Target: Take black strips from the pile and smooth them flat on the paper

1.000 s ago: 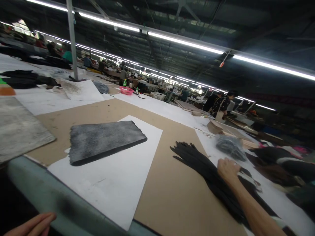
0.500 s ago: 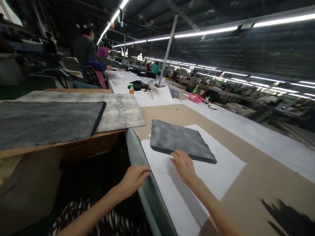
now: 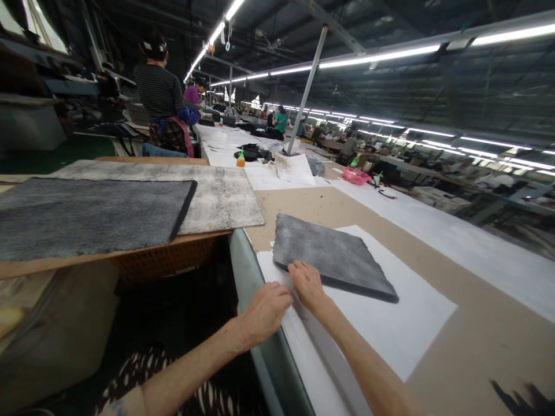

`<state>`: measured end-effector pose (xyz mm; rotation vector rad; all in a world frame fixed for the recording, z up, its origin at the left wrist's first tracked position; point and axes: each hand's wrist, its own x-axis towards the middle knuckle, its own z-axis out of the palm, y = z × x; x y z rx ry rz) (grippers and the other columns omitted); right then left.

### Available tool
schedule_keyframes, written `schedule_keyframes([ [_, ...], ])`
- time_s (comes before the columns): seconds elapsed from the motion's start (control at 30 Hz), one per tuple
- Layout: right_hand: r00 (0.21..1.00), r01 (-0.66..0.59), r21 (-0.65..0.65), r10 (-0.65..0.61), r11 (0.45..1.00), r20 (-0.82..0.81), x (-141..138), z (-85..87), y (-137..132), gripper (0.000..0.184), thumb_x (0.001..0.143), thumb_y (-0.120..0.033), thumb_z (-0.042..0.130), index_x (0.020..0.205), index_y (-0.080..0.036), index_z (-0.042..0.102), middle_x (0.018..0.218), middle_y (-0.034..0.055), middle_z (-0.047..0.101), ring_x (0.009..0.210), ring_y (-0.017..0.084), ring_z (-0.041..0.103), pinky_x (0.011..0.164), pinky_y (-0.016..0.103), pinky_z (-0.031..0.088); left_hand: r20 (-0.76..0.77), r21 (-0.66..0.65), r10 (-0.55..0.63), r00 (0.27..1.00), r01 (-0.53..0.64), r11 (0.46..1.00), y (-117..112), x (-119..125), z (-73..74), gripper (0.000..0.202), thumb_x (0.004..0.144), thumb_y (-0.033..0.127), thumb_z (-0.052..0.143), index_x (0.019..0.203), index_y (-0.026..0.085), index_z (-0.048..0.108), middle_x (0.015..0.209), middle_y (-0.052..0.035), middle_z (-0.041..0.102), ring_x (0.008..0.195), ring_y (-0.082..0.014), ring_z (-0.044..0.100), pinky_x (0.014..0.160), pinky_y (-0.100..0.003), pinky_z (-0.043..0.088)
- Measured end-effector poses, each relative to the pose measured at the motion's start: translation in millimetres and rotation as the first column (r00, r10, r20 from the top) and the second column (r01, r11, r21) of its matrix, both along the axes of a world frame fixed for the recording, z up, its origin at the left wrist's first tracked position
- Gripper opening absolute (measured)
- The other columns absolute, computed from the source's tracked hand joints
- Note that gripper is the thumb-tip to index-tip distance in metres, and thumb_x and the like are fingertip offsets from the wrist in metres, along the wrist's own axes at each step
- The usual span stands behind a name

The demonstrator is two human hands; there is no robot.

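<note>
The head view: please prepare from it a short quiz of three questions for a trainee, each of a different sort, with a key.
1. Multiple choice: which of the person's own hands is at the near edge of the gray piece on the white sheet? A) the left B) the right C) neither
2. True or false: a gray panel covers part of the mottled board.
3. Fill in the missing word: the small bottle beyond the mottled board has a green top and an ____ body.

Key:
1. B, the right hand.
2. True.
3. Orange.
</note>
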<state>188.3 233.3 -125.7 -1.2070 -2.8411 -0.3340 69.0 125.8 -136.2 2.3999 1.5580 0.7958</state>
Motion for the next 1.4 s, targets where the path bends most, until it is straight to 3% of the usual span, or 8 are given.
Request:
schedule_keyframes([
  [0.17,0.999,0.01,-0.1,-0.015,0.995,-0.047,0.8,11.1,7.4,0.025,0.092,-0.021,0.033,0.085,-0.022,0.058,0.084,-0.0011,0.06,0.077,0.012,0.054,0.064,0.023,0.032,-0.077,0.082,0.018,0.997,-0.012,0.997,15.9,3.8,-8.0,0.022,0.081,0.008,0.041,0.094,0.013,0.058,0.102,-0.0082,0.059,0.1,-0.0198,0.051,0.091,-0.034,0.042],
  [0.33,0.999,0.008,-0.139,-0.013,0.99,-0.037,0.2,17.1,4.4,0.028,0.091,-0.021,0.031,0.08,-0.021,0.057,0.081,0.0,0.06,0.076,0.013,0.055,0.062,0.024,0.032,-0.182,0.191,-0.013,0.983,0.049,0.98,29.9,0.7,-13.0,0.032,0.081,0.008,0.042,0.111,0.009,0.051,0.115,-0.0122,0.054,0.113,-0.0211,0.045,0.103,-0.036,0.033],
  [0.67,0.996,0.086,-0.156,-0.088,0.984,-0.007,-10.5,18.2,4.4,0.022,0.085,-0.014,0.036,0.078,-0.019,0.056,0.08,0.0038,0.062,0.074,0.016,0.056,0.06,0.025,0.032,-0.287,0.083,0.166,0.943,-0.148,0.985,37.3,-8.4,-17.3,0.022,0.08,0.007,0.039,0.097,0.01,0.054,0.1,-0.013,0.055,0.099,-0.0232,0.048,0.091,-0.038,0.039],
  [0.93,0.923,0.235,-0.259,-0.298,0.937,-0.244,-13.0,6.8,13.2,0.023,0.084,-0.021,0.039,0.072,-0.018,0.06,0.074,0.0053,0.063,0.071,0.016,0.055,0.063,0.025,0.034,-0.318,0.033,0.178,0.931,-0.177,0.984,38.2,-6.1,-21.2,0.027,0.074,0.007,0.046,0.1,0.01,0.049,0.1,-0.0119,0.052,0.096,-0.0246,0.047,0.086,-0.038,0.04],
  [1.03,0.828,0.272,-0.346,-0.401,0.898,-0.391,-4.5,3.9,21.9,0.023,0.079,-0.021,0.04,0.067,-0.018,0.059,0.067,0.0043,0.06,0.068,0.015,0.053,0.062,0.025,0.036,-0.347,0.035,0.184,0.92,-0.184,0.982,39.4,-4.7,-21.3,0.03,0.072,0.005,0.048,0.102,0.01,0.047,0.101,-0.0133,0.051,0.098,-0.0257,0.046,0.085,-0.038,0.039],
  [1.13,0.667,0.262,-0.453,-0.499,0.852,-0.553,19.1,1.6,37.3,0.021,0.076,-0.025,0.042,0.065,-0.018,0.058,0.062,0.0031,0.059,0.064,0.016,0.053,0.06,0.026,0.039,-0.374,0.01,0.174,0.911,-0.184,0.983,40.1,-4.0,-18.2,0.031,0.072,0.004,0.048,0.102,0.01,0.047,0.099,-0.0134,0.051,0.097,-0.0254,0.048,0.083,-0.038,0.039],
  [1.27,0.315,0.221,-0.588,-0.628,0.778,-0.712,79.3,-0.6,60.7,0.023,0.072,-0.034,0.041,0.072,-0.017,0.056,0.059,0.0027,0.059,0.061,0.017,0.057,0.052,0.025,0.045,-0.406,0.015,0.183,0.896,-0.194,0.981,40.3,0.3,-5.9,0.04,0.075,0.004,0.044,0.114,0.012,0.044,0.097,-0.0128,0.053,0.088,-0.0247,0.052,0.077,-0.038,0.04],
  [1.4,-0.051,0.267,-0.638,-0.65,0.723,-0.758,170.5,5.6,76.0,0.016,0.064,-0.034,0.048,0.069,-0.018,0.049,0.055,0.002,0.056,0.06,0.018,0.059,0.049,0.027,0.048,-0.496,-0.017,0.168,0.852,-0.202,0.979,44.6,17.4,8.9,0.058,0.073,0.005,0.048,0.128,0.019,0.038,0.093,-0.0144,0.055,0.083,-0.0269,0.055,0.071,-0.038,0.041],
])
